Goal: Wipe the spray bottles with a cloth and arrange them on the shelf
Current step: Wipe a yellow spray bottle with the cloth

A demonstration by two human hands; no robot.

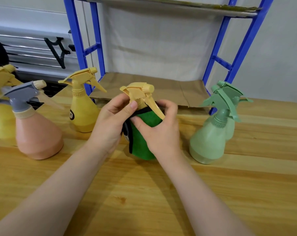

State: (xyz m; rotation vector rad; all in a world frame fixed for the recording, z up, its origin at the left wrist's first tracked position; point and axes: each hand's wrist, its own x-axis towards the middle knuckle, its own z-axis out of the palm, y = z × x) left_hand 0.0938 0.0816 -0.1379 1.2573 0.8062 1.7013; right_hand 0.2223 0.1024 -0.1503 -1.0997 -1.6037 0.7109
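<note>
Two hands work on one yellow bottle at the middle of the surface. The left hand holds the bottle by its neck, thumb up against the spray head, which keeps it upright and steady. The right hand presses a green cloth round the body, fingers curled over it just under the trigger, so its grip is full of cloth and bottle together (the cloth hides most of the body, so the base cannot be seen).

Left of the grip stand another yellow bottle, a pink bottle and, at the frame edge, a third yellow one. Right of the grip stand two green bottles, one close behind the other.

Beyond the grip is the blue shelf, its lower board lined with cardboard and carrying no bottle. Wiping looks to be under way on this bottle; nothing has been arranged yet.
</note>
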